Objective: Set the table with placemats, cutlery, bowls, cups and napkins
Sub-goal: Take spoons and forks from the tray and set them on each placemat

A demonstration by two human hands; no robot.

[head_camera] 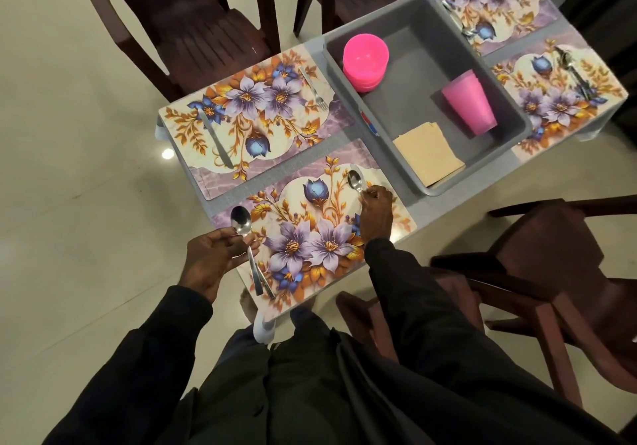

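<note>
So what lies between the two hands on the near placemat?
In the head view, only the bare floral placemat: nothing lies between the left hand, gripping cutlery, and the right hand, pinching a spoon.

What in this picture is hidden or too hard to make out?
Head view, the only one:
1. The left hand covers the middle of its cutlery bundle, so the piece count is unclear.
2. The right hand hides the handle of its spoon.
3. The wall of the grey tub partly hides the cutlery on the farthest placemat.
4. The pink bowls and pink cups are nested; their number cannot be told.
</note>
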